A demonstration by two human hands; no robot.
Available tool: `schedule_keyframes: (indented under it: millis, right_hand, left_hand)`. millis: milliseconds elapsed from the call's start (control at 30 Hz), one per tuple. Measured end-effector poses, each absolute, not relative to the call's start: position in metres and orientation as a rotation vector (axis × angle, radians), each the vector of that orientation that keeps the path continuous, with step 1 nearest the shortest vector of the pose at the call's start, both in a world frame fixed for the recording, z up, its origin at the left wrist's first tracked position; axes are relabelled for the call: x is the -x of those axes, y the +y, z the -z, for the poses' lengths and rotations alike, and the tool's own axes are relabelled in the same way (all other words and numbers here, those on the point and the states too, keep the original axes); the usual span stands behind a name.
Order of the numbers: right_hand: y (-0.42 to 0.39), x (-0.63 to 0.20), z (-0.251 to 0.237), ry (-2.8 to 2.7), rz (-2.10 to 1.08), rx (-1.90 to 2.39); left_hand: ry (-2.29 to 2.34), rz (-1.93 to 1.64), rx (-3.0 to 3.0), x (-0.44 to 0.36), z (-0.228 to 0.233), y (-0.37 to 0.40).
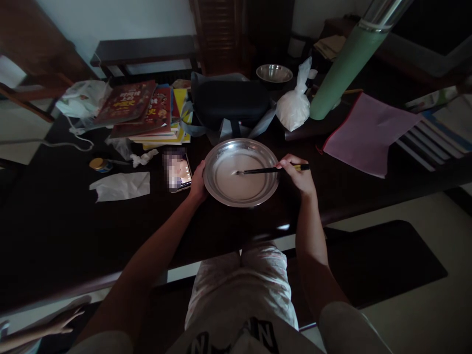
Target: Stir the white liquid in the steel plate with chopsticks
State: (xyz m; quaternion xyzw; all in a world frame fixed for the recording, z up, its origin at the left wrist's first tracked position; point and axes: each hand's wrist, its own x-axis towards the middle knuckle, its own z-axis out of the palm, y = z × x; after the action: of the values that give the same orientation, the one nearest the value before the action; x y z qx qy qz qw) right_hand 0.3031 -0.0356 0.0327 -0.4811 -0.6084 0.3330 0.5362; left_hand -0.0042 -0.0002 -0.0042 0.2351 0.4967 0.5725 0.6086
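My left hand [199,183] clasps round silvery metal basin [241,202] by rim; my right hand [299,176] pinches black-and-gold chopsticks [260,171], tips inside.

There is room over the dark flat table [239,224], this side of the round silver metal bowl [240,202]; behind it, a bulky black bag [232,101] blocks passage.

Bowl [241,202]: smooth metal, v. glossy. Worktop [92,231]: dk wood-look, low sheen. Tied bag [293,109]: clr plastic, crinkled. Tissue [123,187]: matt paper.
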Motion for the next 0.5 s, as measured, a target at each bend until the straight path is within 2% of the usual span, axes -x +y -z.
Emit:
schedule_keyframes:
  millis: [100, 267, 500]
  right_hand:
    - [-0.0363, -0.3054, -0.0329, -1.349, -0.727, 1.192]
    - [-0.0355, -0.3028, -0.0328, -1.447, -0.852, 1.165]
    - [-0.0344, -0.3057, -0.0305, -1.326, -0.737, 1.193]
  left_hand:
    - [1.121, -1.329, -0.561, 0.0049, 0.0072, 0.0006]
    - [1.119, -1.33, -0.58, 0.0063, 0.01, 0.0018]
    - [1.137, -1.336, -0.547, 0.0041, 0.0058, 0.0012]
